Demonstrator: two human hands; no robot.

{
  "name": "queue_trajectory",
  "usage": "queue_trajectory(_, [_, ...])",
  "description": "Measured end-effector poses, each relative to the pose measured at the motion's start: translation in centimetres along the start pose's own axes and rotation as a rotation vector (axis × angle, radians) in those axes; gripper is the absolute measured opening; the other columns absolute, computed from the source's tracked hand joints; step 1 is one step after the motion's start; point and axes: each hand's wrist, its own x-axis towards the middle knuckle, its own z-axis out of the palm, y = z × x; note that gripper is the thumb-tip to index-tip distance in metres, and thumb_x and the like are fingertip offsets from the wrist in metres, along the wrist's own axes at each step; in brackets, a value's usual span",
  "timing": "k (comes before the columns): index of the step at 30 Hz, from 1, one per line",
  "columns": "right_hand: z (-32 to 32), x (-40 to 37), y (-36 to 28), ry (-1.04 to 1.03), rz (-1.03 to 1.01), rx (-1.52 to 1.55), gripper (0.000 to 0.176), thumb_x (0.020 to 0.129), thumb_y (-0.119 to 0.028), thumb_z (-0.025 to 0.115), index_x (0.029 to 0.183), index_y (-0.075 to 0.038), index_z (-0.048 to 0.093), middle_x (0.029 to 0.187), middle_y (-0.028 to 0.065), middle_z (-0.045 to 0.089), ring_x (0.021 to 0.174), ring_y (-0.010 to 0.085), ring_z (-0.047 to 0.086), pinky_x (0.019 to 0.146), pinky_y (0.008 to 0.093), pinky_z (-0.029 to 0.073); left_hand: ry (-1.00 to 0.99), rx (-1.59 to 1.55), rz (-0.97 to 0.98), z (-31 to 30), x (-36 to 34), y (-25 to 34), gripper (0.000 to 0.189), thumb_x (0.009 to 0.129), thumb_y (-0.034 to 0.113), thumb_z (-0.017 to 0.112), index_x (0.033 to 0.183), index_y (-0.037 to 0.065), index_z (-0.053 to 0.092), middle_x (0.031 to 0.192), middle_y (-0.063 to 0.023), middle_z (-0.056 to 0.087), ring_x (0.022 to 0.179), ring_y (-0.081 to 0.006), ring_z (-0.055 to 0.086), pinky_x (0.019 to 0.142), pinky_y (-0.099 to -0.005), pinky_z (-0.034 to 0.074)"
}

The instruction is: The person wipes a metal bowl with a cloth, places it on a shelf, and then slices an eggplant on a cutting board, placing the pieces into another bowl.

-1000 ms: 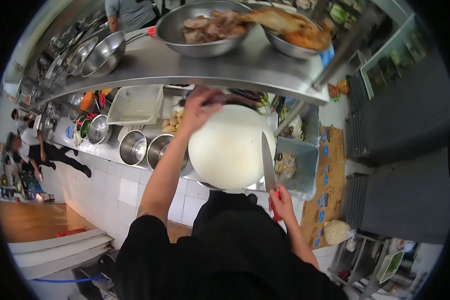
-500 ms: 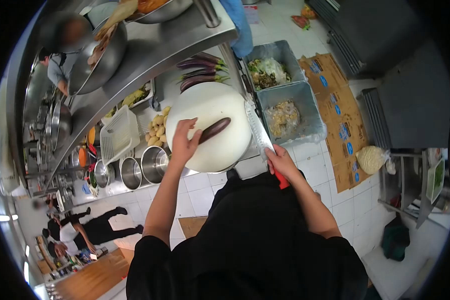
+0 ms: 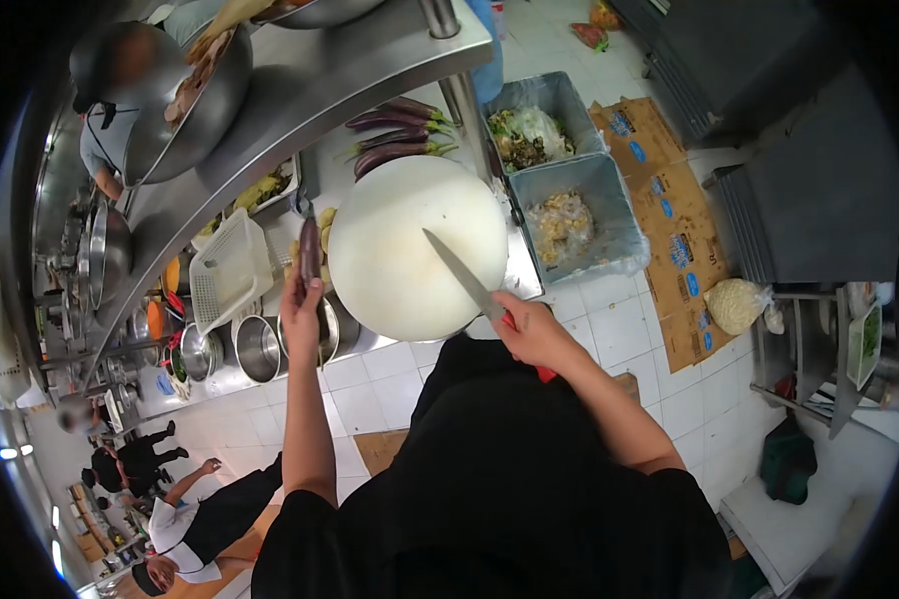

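1 eggplant (image 3: pixel 310 250) has left the cutting board (image 3: pixel 390 290). 0.5 s ago it lay on the white disc under the person's palm; now the left hand (image 3: pixel 300 311) grasps it by the lower end and holds it upright just off the board's left edge, above the steel pots (image 3: pixel 260 346). The right hand (image 3: pixel 531 331) stays clenched round the red handle of the knife (image 3: pixel 459 275), yet the blade has swung in from the right rim and now slants over the bare middle of the board, tip pointing up and left. As I read it, no cut has been made: the eggplant looks whole and the board carries no pieces.

The eggplant is slender, dark purple and glossy, tapering slightly. The board is round, thick and matte white, with faint yellowish staining. The blade is long, narrow and bright steel. Beyond the far edge lie the spare eggplants (image 3: pixel 400 130), equally shiny, with green caps. To the right stand 2 square bins (image 3: pixel 624 235) lined with thin clear film and holding pale scraps. A white perforated basket (image 3: pixel 230 270) sits to the left
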Motion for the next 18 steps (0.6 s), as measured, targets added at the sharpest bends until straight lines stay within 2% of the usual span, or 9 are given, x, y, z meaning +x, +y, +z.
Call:
queue_trajectory(1, [-0.3, 0.5, -1.8, 0.076, 0.122, -0.104, 0.047, 0.099, -0.015, 0.064, 0.143, -0.003, 0.052, 0.095, 0.0245, 0.073, 0.095, 0.0455, 0.071, 0.083, 0.0498, 0.055, 0.027, -0.018, -0.013, 0.0, -0.5, 1.5, 0.051, 0.104, 0.008, 0.067, 0.150, -0.007, 0.052, 0.128, -0.0059, 0.066, 0.112, -0.0121, 0.061, 0.102, -0.0252, 0.045])
queue_trajectory(2, [-0.2, 0.8, -2.0, 0.072, 0.123, -0.112, 0.047, 0.099, -0.015, 0.064, 0.143, -0.003, 0.052, 0.095, 0.0245, 0.073, 0.095, 0.0455, 0.071, 0.083, 0.0498, 0.055, 0.046, -0.047, -0.013, -0.8, -0.4, 1.4, 0.051, 0.104, 0.008, 0.067, 0.150, -0.007, 0.052, 0.129, -0.0059, 0.066, 0.112, -0.0116, 0.061, 0.102, -0.0251, 0.045])
queue_trajectory(4, [-0.1, 0.8, -2.9, 0.411, -0.135, -0.251, 0.045, 0.099, -0.013, 0.062, 0.142, -0.002, 0.053, 0.095, 0.0248, 0.073, 0.094, 0.0462, 0.071, 0.083, 0.0509, 0.055, 0.039, -0.080, -0.009, -1.6, -0.7, 1.8, 0.051, 0.104, 0.009, 0.067, 0.150, -0.007, 0.052, 0.129, -0.0055, 0.066, 0.112, -0.0113, 0.061, 0.101, -0.0245, 0.045])
queue_trajectory(5, [-0.4, 0.2, -3.6, 0.226, -0.018, -0.198, 0.043, 0.099, -0.011, 0.060, 0.140, -0.001, 0.054, 0.094, 0.0255, 0.072, 0.093, 0.0473, 0.070, 0.084, 0.0531, 0.055, 0.040, -0.085, -0.010, -1.5, -0.9, 1.9, 0.051, 0.104, 0.009, 0.067, 0.150, -0.007, 0.052, 0.129, -0.0055, 0.066, 0.112, -0.0113, 0.061, 0.101, -0.0245, 0.045])
queue_trajectory(6, [-0.3, 0.2, -3.7, 0.227, -0.017, -0.201, 0.043, 0.099, -0.011, 0.060, 0.140, -0.001, 0.054, 0.094, 0.0255, 0.072, 0.093, 0.0473, 0.070, 0.084, 0.0531, 0.055, 0.045, -0.080, 0.001, -1.3, -1.2, 2.0, 0.051, 0.104, 0.008, 0.068, 0.151, -0.007, 0.052, 0.129, -0.0057, 0.066, 0.112, -0.0111, 0.061, 0.101, -0.0244, 0.045])
queue_trajectory(8, [-0.3, 0.3, -3.9, 0.021, 0.045, -0.112, 0.042, 0.099, -0.010, 0.060, 0.140, -0.003, 0.055, 0.093, 0.0258, 0.072, 0.091, 0.0468, 0.070, 0.082, 0.0536, 0.054, 0.046, -0.083, 0.019, -1.2, -1.4, 1.6, 0.052, 0.103, 0.006, 0.068, 0.151, -0.007, 0.052, 0.129, -0.0059, 0.066, 0.112, -0.0108, 0.061, 0.101, -0.0243, 0.045])
queue_trajectory(12, [-0.4, 0.6, -1.4, 0.293, -0.010, -0.280, 0.043, 0.098, -0.012, 0.061, 0.141, -0.006, 0.056, 0.094, 0.0247, 0.072, 0.089, 0.0446, 0.070, 0.081, 0.0513, 0.054, -0.033, 0.004, 0.042, -1.4, -2.3, -0.1, 0.053, 0.101, 0.007, 0.071, 0.149, -0.007, 0.053, 0.129, -0.0079, 0.067, 0.113, -0.0134, 0.063, 0.101, -0.0259, 0.047])
queue_trajectory(15, [-0.4, 0.5, -2.0, 0.056, 0.006, -0.112, 0.043, 0.098, -0.014, 0.063, 0.139, -0.007, 0.057, 0.090, 0.0222, 0.072, 0.082, 0.0405, 0.070, 0.075, 0.0460, 0.055, -0.070, 0.056, 0.046, -1.1, -2.7, 0.3, 0.055, 0.100, 0.006, 0.071, 0.150, -0.007, 0.052, 0.137, -0.0107, 0.066, 0.121, -0.0155, 0.062, 0.106, -0.0282, 0.046])
queue_trajectory(18, [1.2, 2.8, -1.4, -0.088, -0.091, -0.097, 0.042, 0.098, -0.012, 0.062, 0.139, -0.005, 0.057, 0.090, 0.0226, 0.070, 0.079, 0.0406, 0.070, 0.071, 0.0457, 0.055, -0.033, 0.008, 0.034, -0.1, -2.7, 0.7, 0.053, 0.100, 0.001, 0.070, 0.148, -0.010, 0.053, 0.132, -0.0102, 0.067, 0.116, -0.0151, 0.063, 0.103, -0.0277, 0.048])
